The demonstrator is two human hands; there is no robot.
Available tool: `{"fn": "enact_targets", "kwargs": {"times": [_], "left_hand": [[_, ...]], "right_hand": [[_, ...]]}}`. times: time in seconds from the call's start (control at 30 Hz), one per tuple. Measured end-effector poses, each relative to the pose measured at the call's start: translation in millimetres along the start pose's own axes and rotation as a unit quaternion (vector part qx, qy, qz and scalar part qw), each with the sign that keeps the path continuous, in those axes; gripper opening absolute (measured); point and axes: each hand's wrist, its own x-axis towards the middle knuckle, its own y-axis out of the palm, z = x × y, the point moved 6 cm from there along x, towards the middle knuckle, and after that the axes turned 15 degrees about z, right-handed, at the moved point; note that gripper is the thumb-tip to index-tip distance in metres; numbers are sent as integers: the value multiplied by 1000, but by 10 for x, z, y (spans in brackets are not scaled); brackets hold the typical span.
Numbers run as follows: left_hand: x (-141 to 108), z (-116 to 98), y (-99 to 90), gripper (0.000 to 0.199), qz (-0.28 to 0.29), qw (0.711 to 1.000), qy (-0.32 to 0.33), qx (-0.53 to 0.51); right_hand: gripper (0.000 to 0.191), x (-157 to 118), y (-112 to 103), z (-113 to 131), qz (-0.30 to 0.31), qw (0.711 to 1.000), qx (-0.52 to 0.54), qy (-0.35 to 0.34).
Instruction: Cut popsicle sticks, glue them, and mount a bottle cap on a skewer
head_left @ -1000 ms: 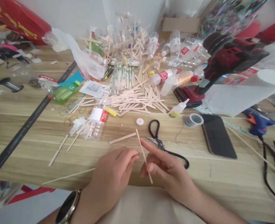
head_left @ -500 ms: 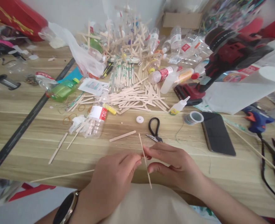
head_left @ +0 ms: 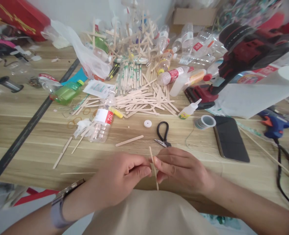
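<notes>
My right hand (head_left: pixel 181 168) pinches a flat wooden craft stick (head_left: pixel 155 174) between thumb and fingers, its ends showing above and below. Fingertips of my left hand (head_left: pixel 127 174) are closed and meet the craft stick from the left side. A thin bamboo skewer (head_left: pixel 78 173) runs out to the left from behind my left hand; where it passes through the fingers is hidden. Just beyond my hands lie black-handled scissors (head_left: pixel 163 134), a single craft stick (head_left: pixel 129 140) and a small white disc (head_left: pixel 147 123).
Behind lies a pile of craft sticks (head_left: pixel 141 102), with a plastic bottle (head_left: pixel 102 122) at its left. To the right are a glue bottle (head_left: pixel 189 109), a wire spool (head_left: pixel 205 121), a phone (head_left: pixel 231 138), a red-black power drill (head_left: pixel 242 55) and a blue glue gun (head_left: pixel 275 124).
My left hand has turned at the wrist, and the skewer's visible left end has shifted right and up. My right fingers have closed around the craft stick, which is slightly more upright.
</notes>
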Motion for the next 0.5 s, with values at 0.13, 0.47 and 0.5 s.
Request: {"fn": "enact_targets", "kwargs": {"times": [0.13, 0.47, 0.5], "left_hand": [[-12, -5, 7, 34, -68, 993, 9, 95], [-17, 38, -28, 25, -38, 996, 27, 76], [-24, 30, -39, 25, -30, 997, 28, 58]], "right_hand": [[55, -8, 26, -136, -29, 988, 122, 89], [39, 4, -91, -138, -13, 994, -7, 109], [36, 30, -72, -130, -5, 995, 1, 97]]}}
